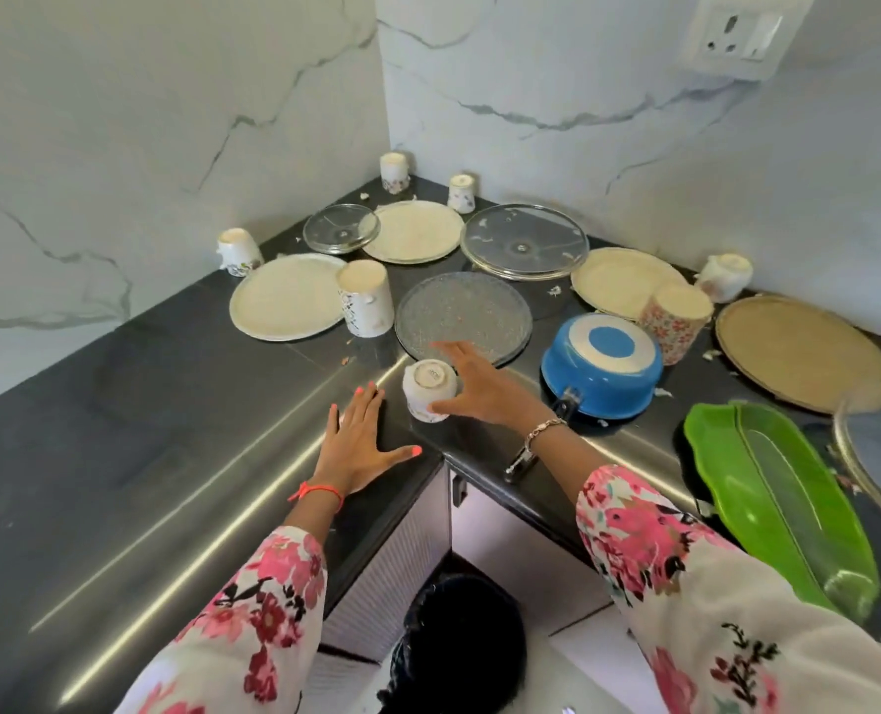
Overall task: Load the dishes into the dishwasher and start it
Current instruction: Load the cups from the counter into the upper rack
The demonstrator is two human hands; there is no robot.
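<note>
Since no dishwasher is in view and everything sits on the dark glossy stone counter (119, 456), you've barely begun, I judge. Your right hand (479, 383) curls round the small upturned white ceramic cup (428, 386), fingers spread, not yet clamped; your left hand (358, 440) lies flat and empty beside it. Round cream plates, clear glass lids, a blue enamelled pan (600, 365) and a green leaf-shaped tray (778, 497) remain.
</note>
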